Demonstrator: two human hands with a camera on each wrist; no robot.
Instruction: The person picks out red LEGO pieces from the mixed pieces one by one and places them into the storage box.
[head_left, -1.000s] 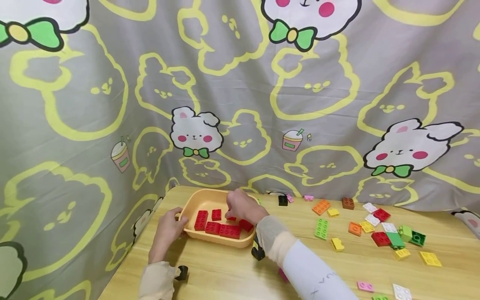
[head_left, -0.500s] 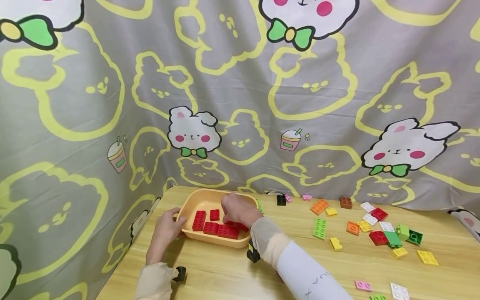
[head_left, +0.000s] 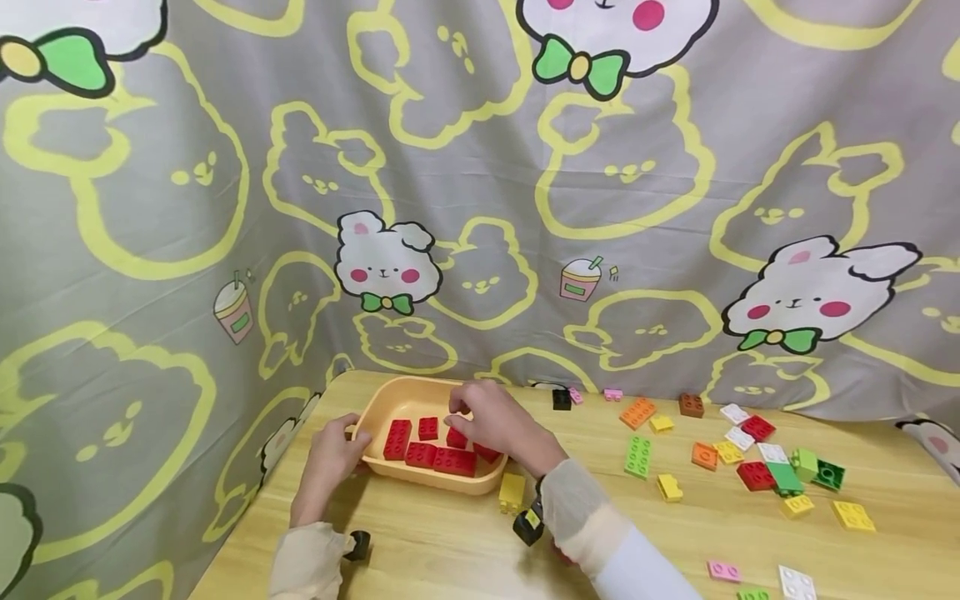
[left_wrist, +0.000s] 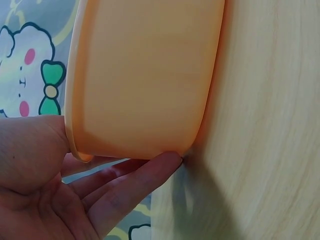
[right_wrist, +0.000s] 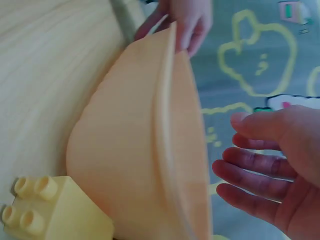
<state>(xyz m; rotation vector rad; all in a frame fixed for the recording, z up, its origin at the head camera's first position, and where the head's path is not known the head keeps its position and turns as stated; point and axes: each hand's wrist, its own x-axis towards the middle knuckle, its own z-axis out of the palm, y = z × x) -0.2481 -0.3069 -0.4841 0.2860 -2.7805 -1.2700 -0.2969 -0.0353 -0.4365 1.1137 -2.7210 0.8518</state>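
A pale orange plastic bin (head_left: 401, 477) sits at the table's far left, with several red toy bricks (head_left: 455, 461) inside. My left hand (head_left: 334, 457) grips the bin's left end, thumb at the rim and fingers against the outer wall, as the left wrist view shows (left_wrist: 75, 190). Over the bin's right side hovers my right hand (head_left: 501, 418), its fingers loosely bent and apart. In the right wrist view that hand (right_wrist: 272, 172) holds nothing. Just below its fingertips in the head view lies a small red brick (head_left: 456, 437). Part of the bin's right end is hidden behind the hand.
A yellow brick (head_left: 512, 492) stands close to the bin's near right corner. Farther right, many loose bricks lie spread over the wooden table (head_left: 435, 550), among them a light green one (head_left: 638, 457) and an orange one (head_left: 637, 412). A patterned grey curtain (head_left: 480, 183) hangs behind.
My right hand has let go of a red brick inside the bin and lifted up and to the right. The yellow brick beside the bin now shows. My left hand keeps its grip.
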